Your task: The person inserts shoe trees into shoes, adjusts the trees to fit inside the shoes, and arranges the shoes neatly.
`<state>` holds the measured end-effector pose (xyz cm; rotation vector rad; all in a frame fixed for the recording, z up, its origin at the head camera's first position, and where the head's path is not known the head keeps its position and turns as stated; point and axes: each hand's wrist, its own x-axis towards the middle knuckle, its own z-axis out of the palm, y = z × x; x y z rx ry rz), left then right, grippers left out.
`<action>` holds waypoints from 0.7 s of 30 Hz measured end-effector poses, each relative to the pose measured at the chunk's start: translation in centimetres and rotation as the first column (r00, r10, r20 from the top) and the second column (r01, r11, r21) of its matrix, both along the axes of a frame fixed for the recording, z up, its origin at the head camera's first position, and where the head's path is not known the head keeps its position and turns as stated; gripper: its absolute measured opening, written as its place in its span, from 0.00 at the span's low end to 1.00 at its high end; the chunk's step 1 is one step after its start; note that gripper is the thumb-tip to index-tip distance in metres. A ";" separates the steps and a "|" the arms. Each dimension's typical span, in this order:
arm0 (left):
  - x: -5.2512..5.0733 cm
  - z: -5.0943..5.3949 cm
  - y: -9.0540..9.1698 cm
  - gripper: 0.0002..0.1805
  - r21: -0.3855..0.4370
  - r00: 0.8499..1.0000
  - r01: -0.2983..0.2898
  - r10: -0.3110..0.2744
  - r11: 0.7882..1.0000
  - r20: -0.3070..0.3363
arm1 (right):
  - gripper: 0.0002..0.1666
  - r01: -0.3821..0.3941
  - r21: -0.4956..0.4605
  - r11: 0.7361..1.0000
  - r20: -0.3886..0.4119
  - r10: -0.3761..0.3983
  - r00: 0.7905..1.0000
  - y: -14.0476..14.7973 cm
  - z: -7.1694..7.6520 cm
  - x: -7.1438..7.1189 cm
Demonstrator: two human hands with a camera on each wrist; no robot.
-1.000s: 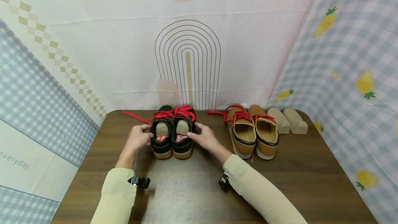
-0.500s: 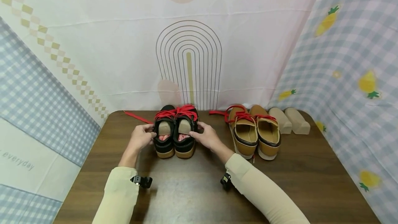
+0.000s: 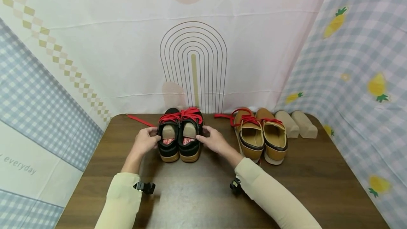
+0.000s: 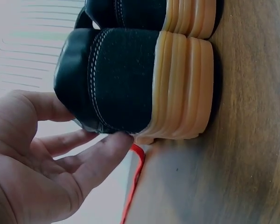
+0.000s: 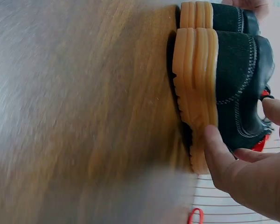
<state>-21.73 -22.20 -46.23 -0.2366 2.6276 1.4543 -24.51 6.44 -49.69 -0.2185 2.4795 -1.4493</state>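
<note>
1. Head view: the left grip (image 3: 146,141) pinches the outer collar of the left black shoe (image 3: 168,152), thumb at the rim, the other fingers against its side.
2. The right grip (image 3: 217,140) holds the right black shoe (image 3: 190,150) likewise; the right wrist view shows one fingertip touching its sole.
3. Both black shoes stand upright, side by side, toes far, on the desk (image 3: 190,197), left of its middle. Each has a beige insert seated inside: left insert (image 3: 168,132), right insert (image 3: 189,130).
4. Farther right, the left tan shoe (image 3: 252,153) and right tan shoe (image 3: 276,153) stand paired, with no insert visible inside.
5. Just right of them, near the far edge, lie two loose inserts (image 3: 304,124).
6. My judgement: the black pair is filled and nearly aligned, perhaps needing only a final nudge; the tan pair looks unfilled, so if it is included, that part remains.
</note>
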 end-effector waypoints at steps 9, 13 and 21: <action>1.4 1.9 0.8 0.27 -0.141 0.990 -0.014 -0.005 0.990 -0.138 | 0.34 -0.026 -0.012 1.000 -0.103 0.025 0.994 3.3 1.6 1.5; 2.1 2.8 1.4 0.27 -0.137 0.975 -0.019 -0.013 0.990 -0.223 | 0.33 -0.040 0.021 0.999 -0.217 0.043 0.975 5.3 2.3 2.3; 3.5 3.4 2.6 0.28 -0.139 0.952 0.009 -0.051 0.990 -0.300 | 0.31 -0.015 0.072 0.997 -0.358 0.040 0.933 9.6 3.2 3.8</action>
